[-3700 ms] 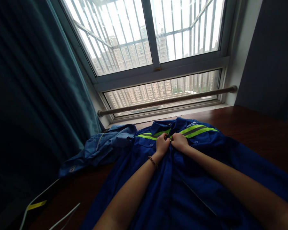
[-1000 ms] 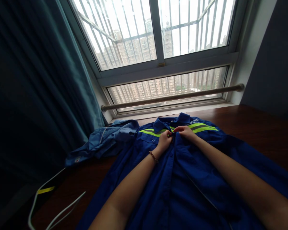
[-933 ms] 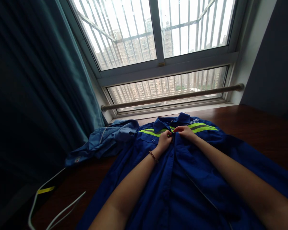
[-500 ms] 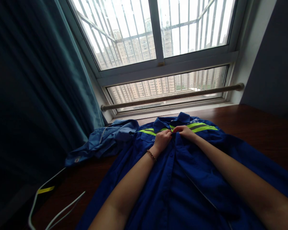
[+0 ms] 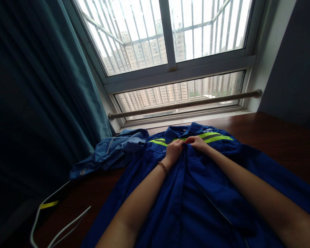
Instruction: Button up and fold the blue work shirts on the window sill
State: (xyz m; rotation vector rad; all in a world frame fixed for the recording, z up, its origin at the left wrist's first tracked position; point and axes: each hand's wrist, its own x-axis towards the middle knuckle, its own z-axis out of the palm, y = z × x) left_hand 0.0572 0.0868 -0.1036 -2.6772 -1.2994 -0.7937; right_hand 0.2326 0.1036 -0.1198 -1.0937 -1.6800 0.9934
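A blue work jacket (image 5: 170, 193) with a neon yellow and grey reflective band across the chest lies spread out, its collar toward the window. My left hand (image 5: 174, 151), a beaded bracelet at its wrist, is closed on the front placket just below the collar. Right beside it, my right hand (image 5: 197, 142) pinches the other front edge with thumb and fingers. Both hands meet at the jacket's middle, level with the band. Whatever small part lies between the fingertips is hidden.
On the left, a crumpled lighter blue garment (image 5: 111, 150) lies by the dark curtain (image 5: 74, 86). White cable (image 5: 67, 225) and a yellow strip (image 5: 49, 205) are at the lower left. Beyond the brown wooden surface (image 5: 263, 129), a rail (image 5: 186, 104) crosses the barred window.
The jacket's collar and front edges have shifted slightly at the hands, and the right front lies a little flatter. Both hands keep nearly the same place and grip.
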